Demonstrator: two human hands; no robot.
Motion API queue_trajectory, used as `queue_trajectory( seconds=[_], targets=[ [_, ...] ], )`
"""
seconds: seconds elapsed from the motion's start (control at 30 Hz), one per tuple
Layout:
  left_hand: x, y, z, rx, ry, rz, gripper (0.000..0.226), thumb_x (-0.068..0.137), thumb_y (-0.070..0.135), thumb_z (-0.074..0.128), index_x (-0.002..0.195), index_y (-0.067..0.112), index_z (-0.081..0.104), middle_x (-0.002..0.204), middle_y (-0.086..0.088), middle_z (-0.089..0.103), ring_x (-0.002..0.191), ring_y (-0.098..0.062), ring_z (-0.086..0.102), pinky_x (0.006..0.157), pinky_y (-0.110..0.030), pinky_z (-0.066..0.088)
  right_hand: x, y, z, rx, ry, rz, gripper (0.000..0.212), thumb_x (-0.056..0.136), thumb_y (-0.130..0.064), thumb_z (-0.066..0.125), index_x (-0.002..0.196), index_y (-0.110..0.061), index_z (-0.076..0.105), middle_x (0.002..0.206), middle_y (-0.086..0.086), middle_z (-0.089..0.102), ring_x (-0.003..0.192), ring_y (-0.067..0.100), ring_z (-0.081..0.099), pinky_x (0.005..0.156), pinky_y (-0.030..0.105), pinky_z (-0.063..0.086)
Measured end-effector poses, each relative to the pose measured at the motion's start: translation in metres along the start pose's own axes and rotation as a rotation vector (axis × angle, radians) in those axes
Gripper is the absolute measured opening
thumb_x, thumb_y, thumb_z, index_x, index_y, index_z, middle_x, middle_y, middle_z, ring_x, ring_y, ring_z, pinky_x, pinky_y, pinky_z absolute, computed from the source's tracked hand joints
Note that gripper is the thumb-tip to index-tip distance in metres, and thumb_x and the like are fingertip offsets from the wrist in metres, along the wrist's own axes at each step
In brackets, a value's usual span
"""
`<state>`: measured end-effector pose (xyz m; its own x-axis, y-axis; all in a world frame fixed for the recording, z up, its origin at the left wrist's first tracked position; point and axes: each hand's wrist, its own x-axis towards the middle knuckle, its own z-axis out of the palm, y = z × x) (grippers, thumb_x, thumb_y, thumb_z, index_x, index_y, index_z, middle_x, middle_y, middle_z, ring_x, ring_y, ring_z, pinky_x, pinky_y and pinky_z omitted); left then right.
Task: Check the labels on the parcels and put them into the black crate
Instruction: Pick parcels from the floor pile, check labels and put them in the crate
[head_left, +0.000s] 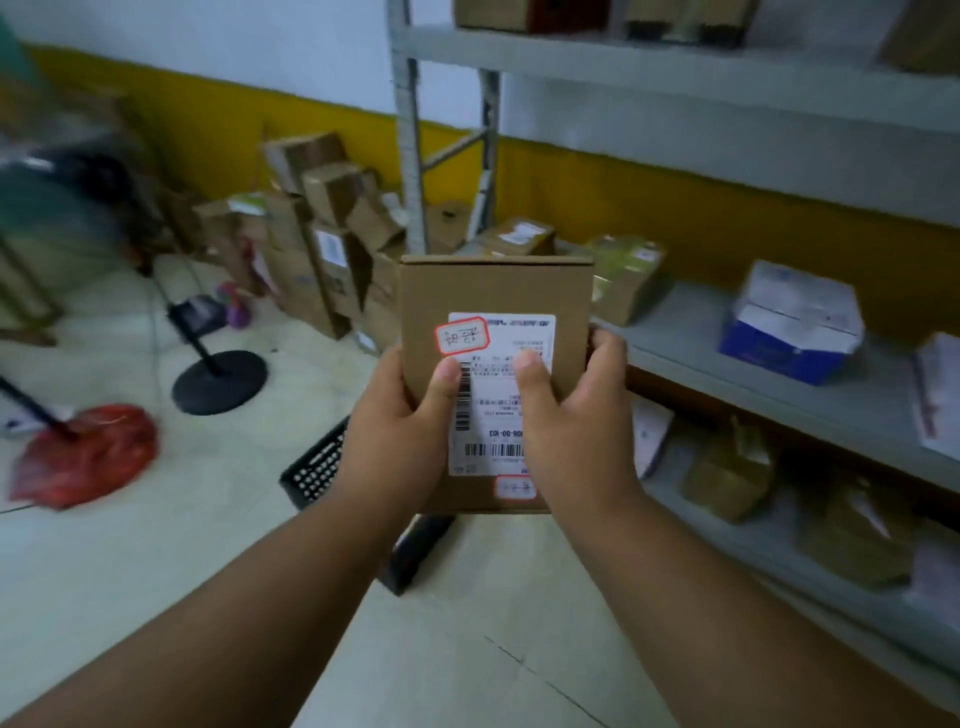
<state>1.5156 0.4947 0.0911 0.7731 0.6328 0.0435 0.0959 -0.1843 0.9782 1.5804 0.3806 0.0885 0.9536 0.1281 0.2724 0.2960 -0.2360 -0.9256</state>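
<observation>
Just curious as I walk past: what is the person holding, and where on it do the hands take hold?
A flat cardboard parcel, held by its lower side edges: left hand and right hand, thumbs pressed on its white label.

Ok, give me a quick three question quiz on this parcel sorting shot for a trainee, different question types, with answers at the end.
1. True or false: both hands hold the cardboard parcel.
2. Where is the black crate? A) on the shelf B) on the floor below the parcel C) beside the red bag
3. Fill in: the white label reads ____ from this view.

Key: 1 true, left hand, right hand. 2 B. 3 upside down.
</observation>
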Motion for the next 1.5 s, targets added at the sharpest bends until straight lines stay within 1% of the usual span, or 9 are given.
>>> queue_trajectory(
  seconds=[0.23,0.43,0.53,0.67,0.9,1.07,1.23,1.4,1.5],
  targets=[
    [0.058,-0.030,-0.150,0.010,0.156,-0.077,0.040,0.096,0.037,0.057,0.134,0.038,0.044,0.113,0.017,0.068,0.098,-0.001,0.067,0.085,-0.038,0.058,-0.002,-0.051,0.156,0.074,-0.219,-0.064,0.030,0.098,-0.033,0.059,0.119,-0.033,0.037,0.118,-0.008,0.060,0.095,0.002,0.065,0.068,0.017,0.059],
    [0.120,-0.053,-0.185,0.101,0.270,-0.100,0.027,0.098,0.029,0.056,0.122,0.028,0.045,0.105,0.017,0.064,0.090,0.003,0.064,0.070,-0.022,0.055,0.031,-0.042,0.236,0.026,-0.256,-0.105,0.036,0.100,-0.029,0.056,0.131,-0.021,0.040,0.130,-0.002,0.051,0.107,0.007,0.060,0.067,0.007,0.053],
    [0.160,-0.066,-0.189,0.143,0.260,-0.106,0.024,0.096,0.024,0.058,0.118,0.029,0.051,0.105,0.017,0.063,0.085,0.015,0.062,0.056,-0.010,0.051,0.062,-0.023,0.273,-0.071,-0.191,-0.134,0.036,0.097,-0.035,0.056,0.127,-0.020,0.043,0.134,0.000,0.042,0.116,0.016,0.056,0.076,0.025,0.060],
    [0.227,-0.081,-0.198,0.255,0.222,-0.117,0.038,0.093,0.023,0.061,0.124,0.043,0.052,0.116,0.016,0.056,0.107,-0.002,0.057,0.075,-0.020,0.054,0.111,-0.005,0.325,-0.074,-0.236,-0.034,0.027,0.094,-0.041,0.057,0.113,-0.028,0.042,0.124,-0.005,0.045,0.109,0.017,0.061,0.073,0.039,0.063],
    [0.325,-0.102,-0.223,0.376,0.143,-0.153,0.041,0.092,0.030,0.057,0.127,0.050,0.053,0.117,0.007,0.053,0.103,-0.007,0.057,0.079,-0.032,0.056,0.169,0.008,0.390,-0.115,-0.243,0.035,0.022,0.094,-0.039,0.060,0.109,-0.030,0.047,0.117,-0.007,0.053,0.097,0.013,0.064,0.069,0.033,0.062],
    [0.389,-0.122,-0.232,0.273,0.104,-0.131,0.031,0.096,0.036,0.052,0.126,0.045,0.052,0.111,0.019,0.063,0.099,-0.002,0.062,0.083,-0.039,0.057,0.208,0.021,0.437,-0.216,-0.150,0.087,0.031,0.102,-0.025,0.049,0.131,-0.015,0.057,0.131,-0.001,0.047,0.105,0.015,0.059,0.079,0.023,0.051],
    [0.463,-0.152,-0.242,0.254,-0.144,-0.136,0.039,0.096,0.034,0.056,0.133,0.036,0.046,0.116,0.022,0.060,0.105,-0.002,0.060,0.089,-0.035,0.054,0.223,0.042,0.479,-0.348,0.087,0.165,0.034,0.103,-0.020,0.046,0.135,-0.016,0.056,0.129,-0.001,0.051,0.096,0.005,0.051,0.079,0.022,0.046],
    [0.529,-0.210,-0.256,0.385,-0.423,-0.066,0.033,0.095,0.034,0.054,0.126,0.046,0.054,0.117,0.021,0.063,0.103,-0.002,0.061,0.090,-0.038,0.054,0.210,0.080,0.538,-0.350,0.182,0.431,0.031,0.102,-0.037,0.045,0.129,-0.024,0.055,0.125,-0.002,0.062,0.101,0.013,0.066,0.073,0.028,0.060],
    [0.556,-0.248,-0.249,0.429,-0.481,-0.094,0.020,0.095,0.035,0.051,0.109,0.045,0.062,0.096,0.022,0.066,0.089,0.000,0.063,0.081,-0.034,0.055,0.204,0.105,0.574,-0.356,0.278,0.609,0.046,0.102,-0.038,0.046,0.144,-0.021,0.045,0.139,-0.004,0.052,0.116,0.013,0.060,0.067,0.005,0.043]
  ],
)
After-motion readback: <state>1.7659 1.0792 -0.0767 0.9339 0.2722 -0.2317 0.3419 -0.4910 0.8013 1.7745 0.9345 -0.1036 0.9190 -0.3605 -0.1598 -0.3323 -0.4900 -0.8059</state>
